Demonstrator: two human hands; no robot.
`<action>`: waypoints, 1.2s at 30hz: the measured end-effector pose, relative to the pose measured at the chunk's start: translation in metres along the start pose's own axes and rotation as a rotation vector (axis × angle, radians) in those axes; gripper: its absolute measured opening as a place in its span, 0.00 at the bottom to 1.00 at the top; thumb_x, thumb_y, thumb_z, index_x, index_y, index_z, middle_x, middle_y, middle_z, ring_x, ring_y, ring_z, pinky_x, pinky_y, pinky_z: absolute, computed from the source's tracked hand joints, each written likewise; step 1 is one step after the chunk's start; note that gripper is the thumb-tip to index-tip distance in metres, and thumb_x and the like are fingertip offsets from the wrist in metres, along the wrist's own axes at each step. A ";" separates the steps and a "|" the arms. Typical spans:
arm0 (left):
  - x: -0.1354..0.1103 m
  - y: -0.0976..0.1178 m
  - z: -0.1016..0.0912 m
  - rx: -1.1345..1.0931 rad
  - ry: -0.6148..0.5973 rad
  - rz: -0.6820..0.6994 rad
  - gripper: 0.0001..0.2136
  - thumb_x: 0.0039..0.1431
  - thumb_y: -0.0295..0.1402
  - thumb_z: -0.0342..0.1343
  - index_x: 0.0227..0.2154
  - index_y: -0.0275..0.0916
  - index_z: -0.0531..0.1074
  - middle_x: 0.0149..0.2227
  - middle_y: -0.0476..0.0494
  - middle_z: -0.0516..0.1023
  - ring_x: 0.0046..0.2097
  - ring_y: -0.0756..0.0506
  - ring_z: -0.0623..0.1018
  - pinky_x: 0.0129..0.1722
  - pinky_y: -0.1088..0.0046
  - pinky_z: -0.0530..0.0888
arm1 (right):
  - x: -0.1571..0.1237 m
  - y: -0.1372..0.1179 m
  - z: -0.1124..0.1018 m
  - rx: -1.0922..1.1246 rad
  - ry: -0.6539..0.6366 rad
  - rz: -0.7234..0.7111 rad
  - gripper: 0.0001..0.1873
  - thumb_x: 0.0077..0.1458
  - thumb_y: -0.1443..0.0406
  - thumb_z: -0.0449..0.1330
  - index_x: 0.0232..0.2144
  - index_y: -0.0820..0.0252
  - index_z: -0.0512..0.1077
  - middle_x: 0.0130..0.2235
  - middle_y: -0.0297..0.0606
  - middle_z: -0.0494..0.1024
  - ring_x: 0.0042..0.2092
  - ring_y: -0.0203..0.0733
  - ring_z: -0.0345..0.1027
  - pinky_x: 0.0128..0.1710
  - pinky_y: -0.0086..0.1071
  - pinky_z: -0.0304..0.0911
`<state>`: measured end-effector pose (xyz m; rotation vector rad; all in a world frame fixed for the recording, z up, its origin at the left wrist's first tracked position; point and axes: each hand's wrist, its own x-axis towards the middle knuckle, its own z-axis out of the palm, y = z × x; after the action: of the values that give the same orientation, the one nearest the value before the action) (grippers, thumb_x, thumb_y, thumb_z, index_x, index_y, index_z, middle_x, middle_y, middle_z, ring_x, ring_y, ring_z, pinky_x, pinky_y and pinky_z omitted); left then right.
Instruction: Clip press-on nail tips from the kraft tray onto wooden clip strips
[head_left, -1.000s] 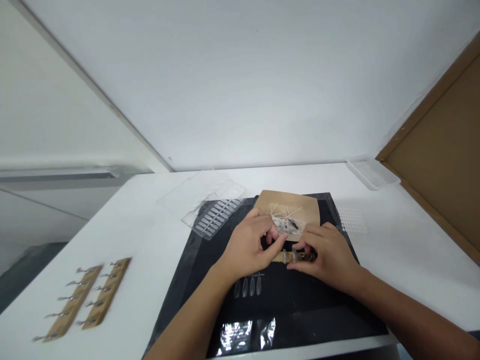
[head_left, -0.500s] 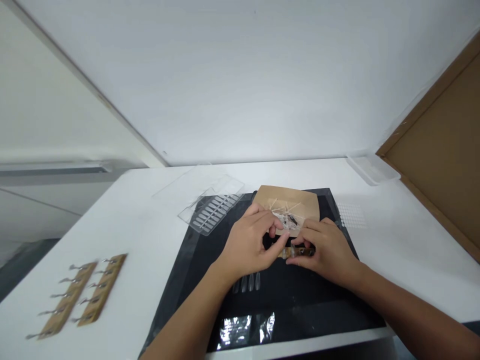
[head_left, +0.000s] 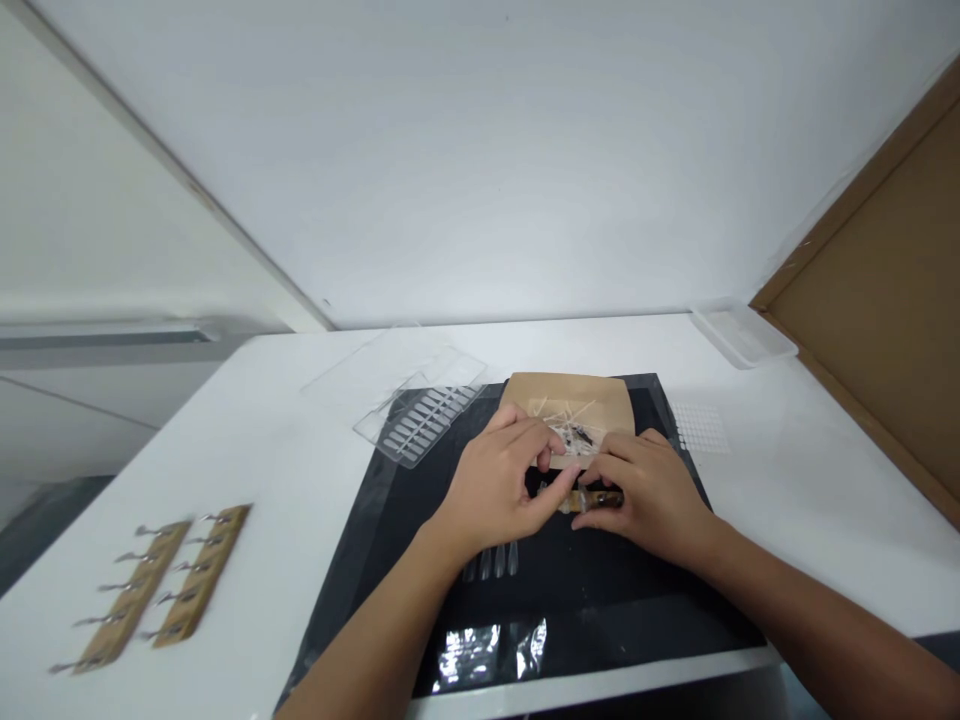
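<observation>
A small wooden strip point(head_left: 606, 499) with metal clips lies between my hands on the black mat point(head_left: 600, 600). My left hand point(head_left: 504, 480) is curled around its left part, thumb stretched along it and partly hiding it. My right hand point(head_left: 649, 490) pinches across the strip from the right, thumb on the near side and fingers on the far side. A clear piece like a nail tip point(head_left: 588, 498) shows on the strip by my right fingertips. Several clear nail tips point(head_left: 499, 560) lie in a row near my left wrist. Behind my hands sits a brown paper tray point(head_left: 570, 388) with thin white sticks and small bits.
Two wooden strips with upright clips, a left one point(head_left: 124, 610) and a right one point(head_left: 202, 580), lie at the left. A clear case of nail tips point(head_left: 427, 420) overlaps the mat's far corner. At right are a sheet of white dots point(head_left: 701, 428) and a plastic tray point(head_left: 746, 340).
The paper tray has shifted slightly left and turned straighter. My right fingers have moved slightly along the wooden strip; my left hand keeps almost the same pose.
</observation>
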<state>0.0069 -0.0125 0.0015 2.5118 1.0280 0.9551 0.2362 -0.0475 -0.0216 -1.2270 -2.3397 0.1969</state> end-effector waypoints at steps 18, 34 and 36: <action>-0.001 -0.001 -0.001 0.016 0.016 0.015 0.07 0.63 0.39 0.60 0.37 0.40 0.74 0.28 0.47 0.72 0.36 0.43 0.70 0.36 0.65 0.70 | 0.004 0.018 0.001 0.152 -0.039 -0.348 0.11 0.66 0.55 0.66 0.37 0.55 0.77 0.41 0.35 0.81 0.43 0.40 0.74 0.43 0.36 0.60; 0.000 0.000 0.001 0.031 0.025 0.037 0.08 0.64 0.39 0.60 0.36 0.40 0.74 0.28 0.47 0.72 0.35 0.43 0.69 0.37 0.64 0.70 | 0.002 0.003 -0.003 -0.130 -0.011 -0.435 0.12 0.72 0.63 0.59 0.35 0.58 0.76 0.32 0.31 0.79 0.37 0.38 0.70 0.39 0.38 0.54; 0.000 0.000 0.001 0.036 0.023 0.029 0.09 0.64 0.40 0.60 0.35 0.40 0.74 0.28 0.47 0.72 0.35 0.43 0.69 0.37 0.64 0.70 | 0.001 0.004 -0.002 -0.128 -0.020 -0.430 0.11 0.72 0.63 0.60 0.35 0.57 0.76 0.32 0.31 0.79 0.37 0.39 0.70 0.40 0.39 0.54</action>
<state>0.0081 -0.0123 0.0007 2.5572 1.0276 0.9842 0.2392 -0.0445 -0.0207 -0.7480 -2.5989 -0.0879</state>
